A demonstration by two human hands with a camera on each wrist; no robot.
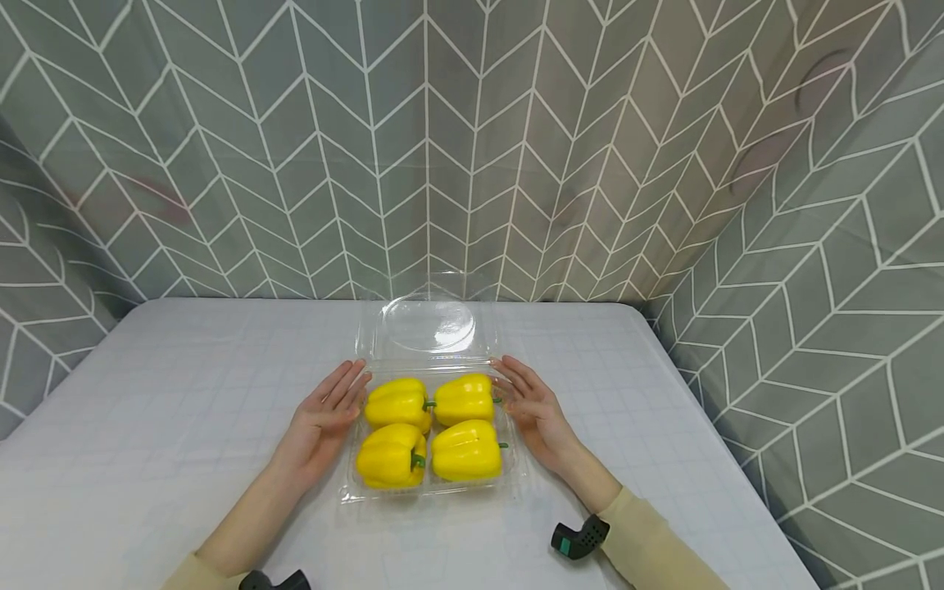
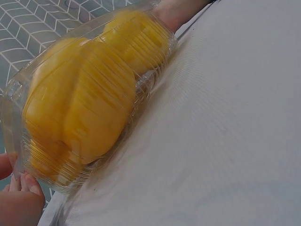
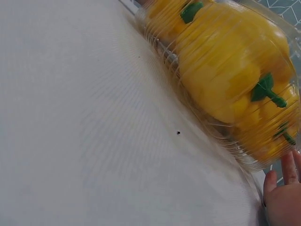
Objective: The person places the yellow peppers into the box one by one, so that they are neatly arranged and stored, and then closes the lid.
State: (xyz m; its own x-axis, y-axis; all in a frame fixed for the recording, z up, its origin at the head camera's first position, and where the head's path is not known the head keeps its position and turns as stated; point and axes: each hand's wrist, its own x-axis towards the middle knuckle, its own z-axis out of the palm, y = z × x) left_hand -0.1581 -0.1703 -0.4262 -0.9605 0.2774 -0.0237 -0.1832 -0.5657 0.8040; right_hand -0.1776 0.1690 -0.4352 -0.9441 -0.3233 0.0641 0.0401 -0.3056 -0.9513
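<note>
A clear plastic clamshell box rests on the table, its transparent lid folded back toward the curtain. Inside sit yellow bell peppers with green stems in two rows: a back left pepper, a back right one, a front left one and a front right one. At the box's left side is my left hand, fingers extended, with fingertips right at the rim in the left wrist view. My right hand flanks the right side, its straight fingers along the plastic wall.
A white cloth covers the table. Behind it and to the right hangs a grey curtain with white chevron lines. A black device is worn at the right wrist, and another at the left.
</note>
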